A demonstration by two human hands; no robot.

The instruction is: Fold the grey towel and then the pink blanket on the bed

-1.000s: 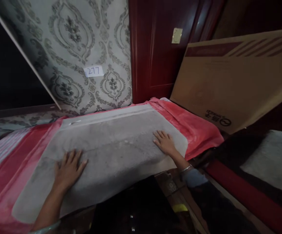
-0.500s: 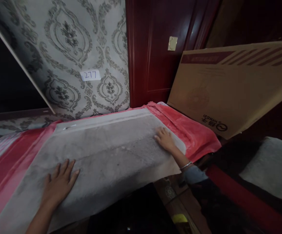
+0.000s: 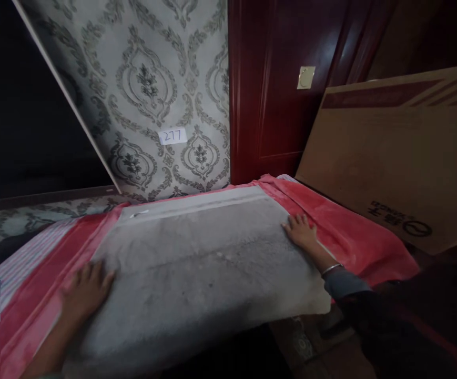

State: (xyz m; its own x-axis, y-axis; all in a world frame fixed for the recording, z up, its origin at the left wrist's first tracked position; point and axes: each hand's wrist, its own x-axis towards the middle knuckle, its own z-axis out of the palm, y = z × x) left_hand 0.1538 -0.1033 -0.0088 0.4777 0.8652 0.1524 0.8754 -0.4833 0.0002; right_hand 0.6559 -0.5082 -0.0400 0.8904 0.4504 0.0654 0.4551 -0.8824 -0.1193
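Note:
A grey plush mat (image 3: 204, 273) with a pale band along its far edge lies spread over a red blanket (image 3: 346, 231). A crease runs across its middle, and its near edge hangs over the front. My left hand (image 3: 86, 292) rests flat near the mat's left edge, fingers spread. Toward the right edge my right hand (image 3: 301, 231) lies palm down with fingers apart, its fingertips on the mat close to the blanket. Neither hand grips anything. A small white tag (image 3: 139, 213) shows at the mat's far left corner.
A big cardboard box (image 3: 389, 158) leans at the right by a dark red door panel (image 3: 275, 105). A dark screen (image 3: 34, 116) stands at the left. Behind, a paper label (image 3: 173, 136) is stuck on patterned wallpaper. Striped cloth (image 3: 34, 250) lies at the left.
The view has swung left, so the scene sits farther right. My left hand has slid outward to the mat's left edge, and my right hand has moved nearer its right edge.

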